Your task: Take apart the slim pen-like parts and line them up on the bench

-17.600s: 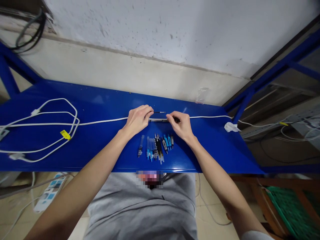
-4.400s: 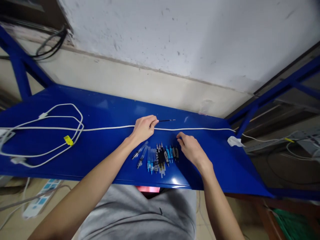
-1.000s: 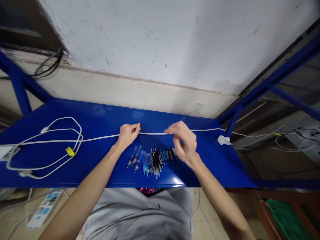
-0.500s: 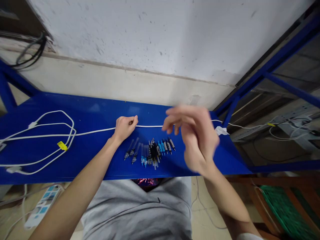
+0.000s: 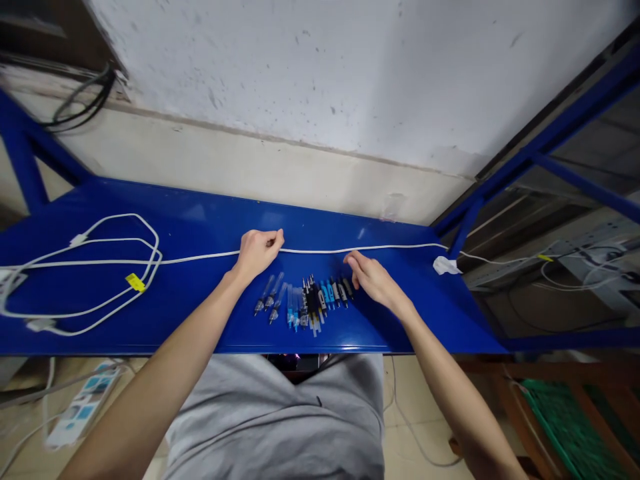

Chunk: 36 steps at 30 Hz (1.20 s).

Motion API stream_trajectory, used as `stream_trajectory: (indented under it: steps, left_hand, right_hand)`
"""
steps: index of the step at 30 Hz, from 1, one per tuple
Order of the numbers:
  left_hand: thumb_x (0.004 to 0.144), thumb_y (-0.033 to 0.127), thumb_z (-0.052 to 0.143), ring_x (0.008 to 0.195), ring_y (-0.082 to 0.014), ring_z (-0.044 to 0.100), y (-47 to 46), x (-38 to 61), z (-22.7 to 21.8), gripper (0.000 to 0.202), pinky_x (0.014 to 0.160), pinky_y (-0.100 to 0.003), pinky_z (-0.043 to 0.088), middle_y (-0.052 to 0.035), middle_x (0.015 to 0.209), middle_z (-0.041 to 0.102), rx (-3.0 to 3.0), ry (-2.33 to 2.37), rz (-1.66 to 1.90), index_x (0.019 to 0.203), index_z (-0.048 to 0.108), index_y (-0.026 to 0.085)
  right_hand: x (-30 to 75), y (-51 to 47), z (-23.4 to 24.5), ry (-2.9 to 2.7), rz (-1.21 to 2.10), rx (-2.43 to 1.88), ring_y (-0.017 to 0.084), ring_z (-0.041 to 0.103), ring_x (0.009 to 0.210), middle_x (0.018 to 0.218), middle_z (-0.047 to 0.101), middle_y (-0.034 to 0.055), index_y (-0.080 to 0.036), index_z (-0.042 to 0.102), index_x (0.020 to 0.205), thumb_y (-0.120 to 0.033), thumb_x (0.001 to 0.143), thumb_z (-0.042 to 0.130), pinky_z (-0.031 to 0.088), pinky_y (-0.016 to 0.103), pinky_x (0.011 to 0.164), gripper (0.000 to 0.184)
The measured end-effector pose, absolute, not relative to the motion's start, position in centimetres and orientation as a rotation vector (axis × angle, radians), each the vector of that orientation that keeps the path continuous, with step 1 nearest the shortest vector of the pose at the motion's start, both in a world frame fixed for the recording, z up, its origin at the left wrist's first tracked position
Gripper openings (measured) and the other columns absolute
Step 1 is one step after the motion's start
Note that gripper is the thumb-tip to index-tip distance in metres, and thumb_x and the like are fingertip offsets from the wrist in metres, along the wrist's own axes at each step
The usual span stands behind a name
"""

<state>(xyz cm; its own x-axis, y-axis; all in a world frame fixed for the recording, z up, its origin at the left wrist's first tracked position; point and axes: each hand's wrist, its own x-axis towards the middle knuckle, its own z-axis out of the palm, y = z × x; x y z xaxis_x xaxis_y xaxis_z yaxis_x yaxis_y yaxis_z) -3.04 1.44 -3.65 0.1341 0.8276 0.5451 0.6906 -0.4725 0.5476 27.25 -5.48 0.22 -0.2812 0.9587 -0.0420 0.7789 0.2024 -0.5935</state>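
My left hand (image 5: 260, 253) is closed in a loose fist over the white cable (image 5: 315, 251), thumb and forefinger pressed together. Whatever it holds, if anything, is hidden. My right hand (image 5: 373, 275) is low over the blue shelf, its fingers curled in and their tips partly hidden, just right of the row of pens. Between my hands lie blue, grey and black pen grips (image 5: 331, 293), thin dark refills (image 5: 311, 303) and clear barrels (image 5: 273, 293), side by side.
The white cable runs along the blue shelf (image 5: 200, 333), looped at left with a yellow tag (image 5: 135, 282). Crumpled white paper (image 5: 447, 265) lies near the right frame post. A wall (image 5: 280, 160) stands behind. Below left is a white power strip (image 5: 83, 407).
My right hand has come down from above the shelf, moving slightly left to beside the pens. My left hand keeps its closed shape over the cable. The view has shifted a little.
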Motion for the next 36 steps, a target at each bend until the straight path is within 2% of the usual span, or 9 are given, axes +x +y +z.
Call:
stream_trajectory:
  steps: [4, 9, 13, 16, 21, 24, 29, 36]
  left_hand:
    - [0.098, 0.042, 0.042, 0.049, -0.0107, 0.024, 1.4, -3.0, -3.6, 0.052, 0.058, -0.030, 0.022, 0.0036, 0.050, 0.026, 2.248, 1.515, 1.234, 0.051, 0.039, 0.019]
    - [0.097, 0.043, 0.042, 0.049, -0.0111, 0.024, 1.2, -3.0, -3.4, 0.053, 0.058, -0.031, 0.022, 0.0031, 0.049, 0.026, 2.218, 1.535, 1.221, 0.050, 0.038, 0.020]
    - [0.097, 0.043, 0.042, 0.049, -0.0106, 0.022, 1.1, -2.9, -3.3, 0.052, 0.058, -0.031, 0.022, 0.0037, 0.050, 0.024, 2.201, 1.529, 1.195, 0.050, 0.036, 0.020]
    - [0.097, 0.042, 0.042, 0.049, -0.0102, 0.023, 1.0, -2.8, -3.1, 0.049, 0.058, -0.030, 0.023, 0.0046, 0.050, 0.025, 2.169, 1.520, 1.209, 0.054, 0.033, 0.020]
    - [0.095, 0.037, 0.049, 0.046, -0.0093, 0.036, 0.9, -2.8, -2.9, 0.026, 0.058, -0.026, 0.029, 0.0082, 0.049, 0.040, 2.056, 1.496, 1.209, 0.075, 0.040, 0.023]
    - [0.094, 0.035, 0.050, 0.040, -0.0092, 0.033, 0.9, -2.8, -2.8, 0.015, 0.055, -0.025, 0.030, 0.0117, 0.046, 0.040, 2.014, 1.478, 1.193, 0.090, 0.042, 0.024]
    - [0.093, 0.035, 0.055, 0.041, -0.0086, 0.037, 1.1, -2.7, -3.0, 0.028, 0.053, -0.025, 0.031, 0.0120, 0.052, 0.045, 1.993, 1.362, 1.144, 0.114, 0.041, 0.022]
    - [0.095, 0.041, 0.054, 0.043, -0.0089, 0.044, 0.8, -3.0, -2.7, 0.034, 0.049, -0.023, 0.033, 0.0085, 0.058, 0.051, 1.950, 1.265, 1.083, 0.122, 0.047, 0.023]
  right_hand:
    - [25.2, 0.5, -1.5, -1.809, 0.772, -1.495, 0.016, 0.052, 0.050, 0.049, 0.054, -0.0024, -0.020, 0.061, 0.086, -0.054, 0.105, 0.031, 0.041, 0.027, 0.062, 0.049]
    - [24.7, 2.1, -3.1, -1.584, 0.483, -1.329, 0.013, 0.040, 0.054, 0.056, 0.043, -0.0028, -0.020, 0.054, 0.069, -0.054, 0.102, 0.038, 0.032, 0.028, 0.058, 0.050]
    - [25.5, 1.2, -3.3, -1.611, 0.473, -1.332, 0.013, 0.033, 0.057, 0.059, 0.035, -0.0035, -0.022, 0.040, 0.063, -0.050, 0.100, 0.040, 0.028, 0.029, 0.059, 0.047]
    - [25.4, 1.1, -3.2, -1.676, 0.522, -1.307, 0.012, 0.031, 0.059, 0.062, 0.032, -0.0049, -0.023, 0.034, 0.067, -0.045, 0.097, 0.045, 0.028, 0.028, 0.059, 0.039]
    - [24.9, 1.2, -3.3, -1.637, 0.597, -1.192, 0.011, 0.039, 0.064, 0.076, 0.044, -0.0052, -0.025, 0.031, 0.085, -0.031, 0.089, 0.052, 0.035, 0.025, 0.062, 0.022]
    - [24.9, 1.1, -3.5, -1.638, 0.632, -1.151, 0.011, 0.042, 0.064, 0.081, 0.048, -0.0043, -0.026, 0.030, 0.092, -0.026, 0.089, 0.051, 0.036, 0.025, 0.061, 0.021]
    - [24.8, 0.8, -3.9, -1.701, 0.719, -1.071, 0.011, 0.047, 0.066, 0.086, 0.051, -0.0034, -0.027, 0.029, 0.101, -0.025, 0.093, 0.049, 0.038, 0.025, 0.061, 0.022]
    - [24.7, 0.7, -3.8, -1.769, 0.711, -1.088, 0.012, 0.045, 0.064, 0.083, 0.050, -0.0035, -0.027, 0.033, 0.107, -0.029, 0.095, 0.048, 0.040, 0.026, 0.061, 0.020]
